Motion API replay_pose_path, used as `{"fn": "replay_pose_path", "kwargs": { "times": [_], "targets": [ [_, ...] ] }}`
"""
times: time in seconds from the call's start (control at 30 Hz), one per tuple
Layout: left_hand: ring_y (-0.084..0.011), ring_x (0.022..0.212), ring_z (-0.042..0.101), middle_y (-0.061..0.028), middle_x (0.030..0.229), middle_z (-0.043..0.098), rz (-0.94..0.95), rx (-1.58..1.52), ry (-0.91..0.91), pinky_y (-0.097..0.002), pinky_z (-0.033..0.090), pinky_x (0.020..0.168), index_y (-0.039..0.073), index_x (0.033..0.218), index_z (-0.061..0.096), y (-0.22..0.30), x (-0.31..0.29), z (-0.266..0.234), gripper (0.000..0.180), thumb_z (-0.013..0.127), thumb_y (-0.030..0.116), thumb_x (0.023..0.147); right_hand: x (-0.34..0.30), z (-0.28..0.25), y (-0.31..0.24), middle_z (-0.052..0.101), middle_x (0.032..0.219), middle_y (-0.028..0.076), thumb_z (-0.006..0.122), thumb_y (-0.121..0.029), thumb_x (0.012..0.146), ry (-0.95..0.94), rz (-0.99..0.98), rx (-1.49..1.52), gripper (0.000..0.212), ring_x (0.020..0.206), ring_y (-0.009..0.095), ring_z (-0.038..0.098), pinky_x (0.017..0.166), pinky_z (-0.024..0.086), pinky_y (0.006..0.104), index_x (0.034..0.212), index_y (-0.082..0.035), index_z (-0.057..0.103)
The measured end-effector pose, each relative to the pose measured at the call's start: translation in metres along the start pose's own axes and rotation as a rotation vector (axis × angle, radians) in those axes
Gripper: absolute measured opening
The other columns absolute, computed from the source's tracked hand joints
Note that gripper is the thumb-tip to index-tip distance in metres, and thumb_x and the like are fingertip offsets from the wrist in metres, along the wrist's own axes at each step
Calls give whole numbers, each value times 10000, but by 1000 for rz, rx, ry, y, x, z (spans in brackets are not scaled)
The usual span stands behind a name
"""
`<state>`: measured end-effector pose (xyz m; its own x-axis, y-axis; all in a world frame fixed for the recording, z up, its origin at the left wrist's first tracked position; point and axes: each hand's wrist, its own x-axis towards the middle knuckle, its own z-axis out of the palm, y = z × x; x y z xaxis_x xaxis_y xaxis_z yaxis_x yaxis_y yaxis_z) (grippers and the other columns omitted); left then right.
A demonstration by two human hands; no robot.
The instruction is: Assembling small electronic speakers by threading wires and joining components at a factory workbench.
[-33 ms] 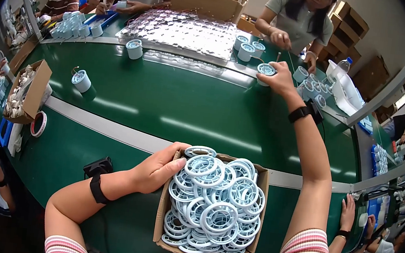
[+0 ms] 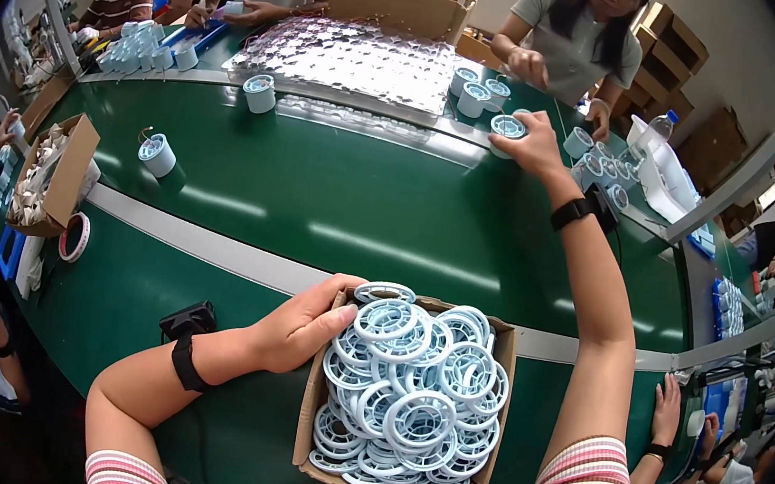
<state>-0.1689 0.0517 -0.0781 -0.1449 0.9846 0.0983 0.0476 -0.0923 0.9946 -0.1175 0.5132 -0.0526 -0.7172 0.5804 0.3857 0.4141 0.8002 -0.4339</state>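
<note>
Left hand [image 2: 299,329] clasping the box [image 2: 307,414] beside it, your right hand [image 2: 541,149] pinches the cylinder [image 2: 507,127] beneath, seemingly mid-grasp, steadiness needed next.

Left hand [image 2: 301,328] grips carton [image 2: 505,340] heaped with pale-blue rings [image 2: 420,420]; right hand [image 2: 540,148] grasps pale-blue cylinder [image 2: 507,126].

One ring-filled carton [image 2: 306,424], one bottle [image 2: 655,131]

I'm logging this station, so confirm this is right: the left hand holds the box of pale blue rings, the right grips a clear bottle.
Not right: the head view shows the right hand gripping a pale blue cylinder. The left hand does hold the box of rings.
</note>
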Motion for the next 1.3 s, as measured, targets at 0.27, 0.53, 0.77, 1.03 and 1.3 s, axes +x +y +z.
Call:
{"fn": "replay_pose_path", "kwargs": {
  "times": [0.27, 0.53, 0.77, 1.03, 1.3],
  "targets": [
    [-202, 1244, 512, -137, 1336, 541, -8, -14, 2, -357, 388, 1081, -9, 1426, 405, -5, -1, -3, 429, 426, 226, 1068, 61, 64, 0, 551, 1261, 201, 831, -525, 726, 132, -40, -26, 765, 1193, 352, 558, 1033, 455, 387, 1295, -53, 633],
    [-207, 1242, 515, -138, 1335, 539, -20, 1, 5, -351, 388, 1078, -6, 1432, 400, -4, -2, -5, 434, 424, 226, 1067, 41, 40, 26, 482, 1381, 178, 739, -574, 813, 350, -98, -218, 727, 1288, 370, 474, 1092, 403, 468, 1378, -154, 559],
    [-192, 1234, 512, -128, 1323, 545, -19, -16, -5, -342, 390, 1072, -4, 1430, 403, -5, -4, -11, 430, 424, 224, 1066, 13, -46, 102, 368, 1533, 220, 565, -800, 804, 247, 388, -664, 951, 1411, 446, 342, 1180, 267, 508, 1524, -195, 417],
    [-185, 1229, 513, -123, 1321, 546, -31, -10, -2, -339, 393, 1069, 0, 1429, 406, -1, -5, -11, 425, 431, 220, 1066, -12, -50, 83, 303, 1580, 246, 543, -822, 798, -22, 506, -630, 1001, 1445, 493, 274, 1160, 272, 569, 1547, -184, 365],
    [-187, 1223, 521, -126, 1320, 548, -11, -18, -3, -344, 399, 1068, -11, 1421, 409, 1, -3, -11, 423, 430, 219, 1066, -28, -56, 116, 283, 1590, 232, 567, -795, 804, 0, 553, -599, 979, 1450, 473, 271, 1187, 229, 539, 1548, -188, 376]
  ]
}}
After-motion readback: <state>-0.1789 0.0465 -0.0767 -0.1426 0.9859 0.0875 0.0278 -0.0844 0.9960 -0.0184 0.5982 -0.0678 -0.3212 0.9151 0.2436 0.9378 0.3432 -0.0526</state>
